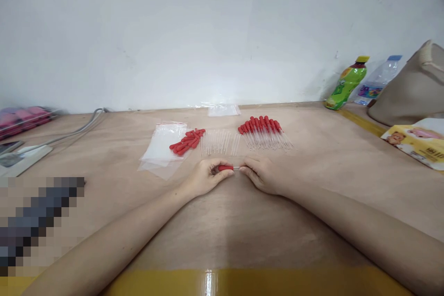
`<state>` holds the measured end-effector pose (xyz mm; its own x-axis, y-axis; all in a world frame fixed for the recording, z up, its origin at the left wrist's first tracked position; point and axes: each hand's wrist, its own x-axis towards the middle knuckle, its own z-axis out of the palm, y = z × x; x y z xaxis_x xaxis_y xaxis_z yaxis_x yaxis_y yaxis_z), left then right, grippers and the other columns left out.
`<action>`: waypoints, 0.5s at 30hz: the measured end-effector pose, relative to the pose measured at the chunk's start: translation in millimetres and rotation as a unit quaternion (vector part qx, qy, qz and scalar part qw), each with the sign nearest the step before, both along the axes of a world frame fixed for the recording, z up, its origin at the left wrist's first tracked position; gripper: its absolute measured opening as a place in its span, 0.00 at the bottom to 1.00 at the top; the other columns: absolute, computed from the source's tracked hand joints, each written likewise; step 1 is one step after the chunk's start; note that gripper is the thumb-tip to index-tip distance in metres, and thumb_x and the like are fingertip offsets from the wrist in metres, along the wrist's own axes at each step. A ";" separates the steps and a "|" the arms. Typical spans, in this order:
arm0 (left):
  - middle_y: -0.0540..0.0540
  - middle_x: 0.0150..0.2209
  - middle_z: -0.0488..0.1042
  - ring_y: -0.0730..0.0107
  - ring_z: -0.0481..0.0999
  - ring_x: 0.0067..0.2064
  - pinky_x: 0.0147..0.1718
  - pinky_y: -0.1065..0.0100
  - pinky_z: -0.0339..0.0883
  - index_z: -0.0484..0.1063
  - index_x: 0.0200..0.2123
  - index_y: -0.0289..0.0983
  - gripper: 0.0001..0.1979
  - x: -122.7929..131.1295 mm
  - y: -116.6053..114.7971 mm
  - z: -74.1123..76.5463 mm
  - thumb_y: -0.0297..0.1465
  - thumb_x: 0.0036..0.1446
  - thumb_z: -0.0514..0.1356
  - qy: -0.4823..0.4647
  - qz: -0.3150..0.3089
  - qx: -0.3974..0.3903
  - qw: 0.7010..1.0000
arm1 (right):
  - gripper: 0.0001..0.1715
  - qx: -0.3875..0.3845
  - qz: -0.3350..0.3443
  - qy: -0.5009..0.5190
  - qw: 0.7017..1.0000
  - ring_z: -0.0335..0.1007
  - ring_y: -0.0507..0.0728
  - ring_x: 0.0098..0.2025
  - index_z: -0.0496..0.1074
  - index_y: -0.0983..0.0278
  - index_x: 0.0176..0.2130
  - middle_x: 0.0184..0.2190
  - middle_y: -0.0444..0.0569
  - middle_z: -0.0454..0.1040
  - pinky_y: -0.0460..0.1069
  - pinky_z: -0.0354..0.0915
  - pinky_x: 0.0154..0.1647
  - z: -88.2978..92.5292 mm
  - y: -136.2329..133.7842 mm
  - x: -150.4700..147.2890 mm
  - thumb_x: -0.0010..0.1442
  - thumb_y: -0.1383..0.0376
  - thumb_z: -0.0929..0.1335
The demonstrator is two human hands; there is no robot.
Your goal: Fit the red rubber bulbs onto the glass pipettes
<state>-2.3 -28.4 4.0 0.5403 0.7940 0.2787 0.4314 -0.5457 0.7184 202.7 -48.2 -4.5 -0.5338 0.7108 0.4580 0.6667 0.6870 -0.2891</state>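
Note:
Between thumb and fingers, my left hand (211, 176) grips a red rubber dropper bulb (226, 168). A thin clear dropper tube (236, 168) reaches from the bulb's open end to my right hand (258, 173), whose fingertips pinch it. Whether the tube sits inside the bulb I cannot tell. Beyond my left hand lies a pile of loose red bulbs (187, 142). Several bare clear tubes (218, 142) lie in a row beside them. Farther right is a group of droppers with red bulbs on clear tubes (265, 132).
Clear zip bags (163, 145) lie left of the loose bulbs, and another bag (224, 110) is by the wall. At right stand a green bottle (347, 84), a clear water bottle (379, 81), a beige bag (411, 85) and a yellow packet (418, 141). A cable (69, 134) crosses the left side.

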 end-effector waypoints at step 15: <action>0.44 0.40 0.73 0.66 0.71 0.40 0.40 0.65 0.64 0.69 0.42 0.36 0.13 -7.6 10.2 1.9 0.33 0.55 0.54 0.116 0.017 0.172 0.978 | 0.13 0.119 -0.306 0.199 0.923 0.67 0.57 0.32 0.67 0.67 0.39 0.32 0.53 0.72 0.51 0.62 0.34 -9.5 57.5 69.3 0.54 0.67 0.59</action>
